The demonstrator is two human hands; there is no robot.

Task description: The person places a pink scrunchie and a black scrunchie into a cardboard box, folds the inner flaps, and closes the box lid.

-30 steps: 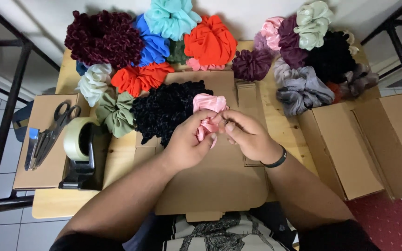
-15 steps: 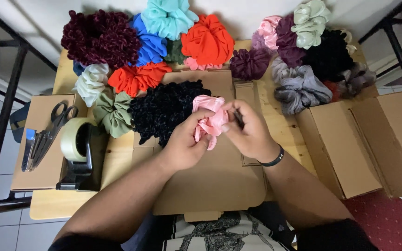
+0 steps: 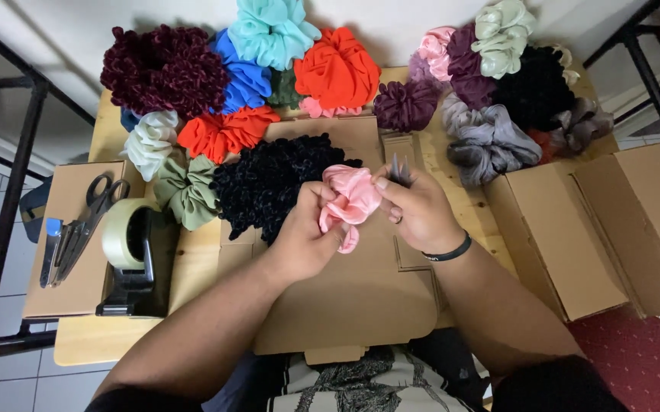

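Observation:
A pink satin scrunchie (image 3: 350, 200) is bunched between both my hands above a flat brown cardboard sheet (image 3: 360, 294). My left hand (image 3: 304, 234) grips its lower left side with curled fingers. My right hand (image 3: 415, 208) pinches its right side, and a small dark thin item sticks up from those fingers; I cannot tell what it is. A black band sits on my right wrist. A large black velvet scrunchie (image 3: 272, 181) lies just left of my hands on the cardboard.
Many scrunchies ring the table's far side: maroon (image 3: 163, 70), blue (image 3: 242, 76), aqua (image 3: 271, 30), orange (image 3: 337, 69), grey (image 3: 490, 145). A tape dispenser (image 3: 133, 255), scissors (image 3: 89, 221) and an open cardboard box (image 3: 612, 229) flank the work area.
Both hands have shifted slightly right and kept working the pink scrunchie, which now shows more between them. The dark item now pokes up from my right fingers.

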